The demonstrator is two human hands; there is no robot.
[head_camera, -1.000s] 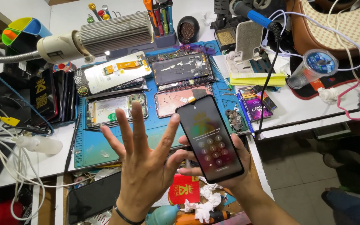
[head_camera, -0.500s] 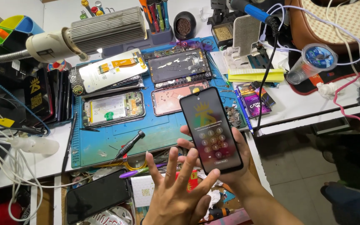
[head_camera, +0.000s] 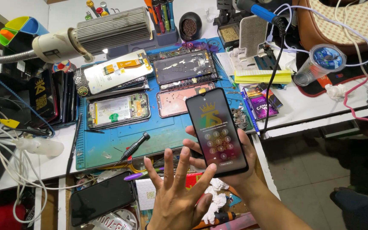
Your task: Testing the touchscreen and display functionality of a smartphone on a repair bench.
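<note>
My right hand [head_camera: 239, 164] grips a black smartphone [head_camera: 216, 130] from behind and holds it upright over the table's front edge. Its screen is lit and shows a round-button number pad. Just left of and below the phone, my left hand [head_camera: 175, 189] is spread flat with its fingers apart and holds nothing. Its fingertips are close to the phone's lower left edge without touching the screen.
On a blue work mat [head_camera: 120, 140] lie several opened phones [head_camera: 118, 110] and a black screwdriver [head_camera: 135, 145]. A lamp head [head_camera: 103, 32] hangs at the back left. A dark phone [head_camera: 103, 203] lies at the front left, cables [head_camera: 5, 170] at far left, and a plastic cup [head_camera: 320, 64] at the right.
My left hand dropped from in front of the mat to low beside the phone, then rose a little. The phone stayed held in my right hand.
</note>
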